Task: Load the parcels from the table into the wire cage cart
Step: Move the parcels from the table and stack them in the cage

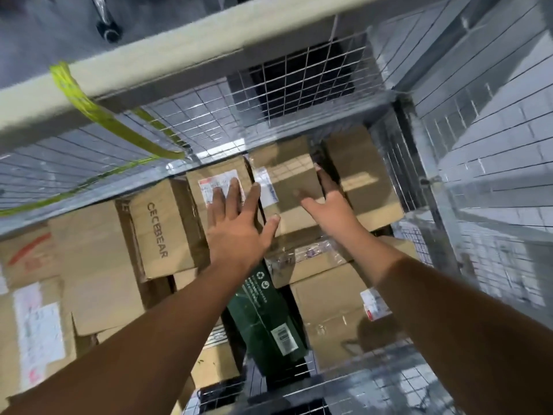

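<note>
Cardboard parcel [287,187] wedged in the far row of the wire cage cart [299,82], between a labelled box [215,175] and a plain box [365,175]. Left hand [239,232] flat with fingers straight, bridging labelled box and parcel edge. Right hand [329,205] uncurled too, fingers down the right-hand gap, thumb on top. Gripping nothing; seemingly pressing the parcel square to keep the row level.

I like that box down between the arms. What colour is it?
The box is dark green with white print, clearest in the head view.
</note>
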Tool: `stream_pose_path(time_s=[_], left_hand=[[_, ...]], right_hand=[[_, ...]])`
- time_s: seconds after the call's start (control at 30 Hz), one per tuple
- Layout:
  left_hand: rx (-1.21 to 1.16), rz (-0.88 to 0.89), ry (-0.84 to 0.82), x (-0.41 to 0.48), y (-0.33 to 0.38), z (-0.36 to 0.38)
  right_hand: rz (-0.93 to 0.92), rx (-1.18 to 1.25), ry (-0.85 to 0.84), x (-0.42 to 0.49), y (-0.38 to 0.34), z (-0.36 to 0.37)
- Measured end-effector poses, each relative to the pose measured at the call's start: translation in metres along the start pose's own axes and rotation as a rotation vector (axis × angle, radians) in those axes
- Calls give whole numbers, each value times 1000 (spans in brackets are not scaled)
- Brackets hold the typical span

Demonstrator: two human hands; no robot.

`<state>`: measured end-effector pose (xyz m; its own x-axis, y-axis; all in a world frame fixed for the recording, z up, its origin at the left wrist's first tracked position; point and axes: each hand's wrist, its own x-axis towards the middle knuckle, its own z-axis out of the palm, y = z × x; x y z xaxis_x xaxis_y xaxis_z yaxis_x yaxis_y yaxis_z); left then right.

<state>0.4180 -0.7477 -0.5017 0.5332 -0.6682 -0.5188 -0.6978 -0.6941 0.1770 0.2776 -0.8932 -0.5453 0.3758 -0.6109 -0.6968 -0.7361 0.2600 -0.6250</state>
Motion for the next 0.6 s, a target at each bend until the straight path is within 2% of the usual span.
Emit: stream_pose_path(time_s=[0.17,0.27,0.43,0.6], left_hand=[[-3,14,-37,-9,1,-23],[-21,43,-55,-25,3,-47],[-67,156,36,-73,4,-85],[-176,279,25,-142,5,-129]], right_hand=[[28,-227,-20,-14,-25,-16],[19,-230,12,-48,-43,-30],[-87,-235,128,-134,-49,-51],[-28,-258,290,-260,-61,-67]])
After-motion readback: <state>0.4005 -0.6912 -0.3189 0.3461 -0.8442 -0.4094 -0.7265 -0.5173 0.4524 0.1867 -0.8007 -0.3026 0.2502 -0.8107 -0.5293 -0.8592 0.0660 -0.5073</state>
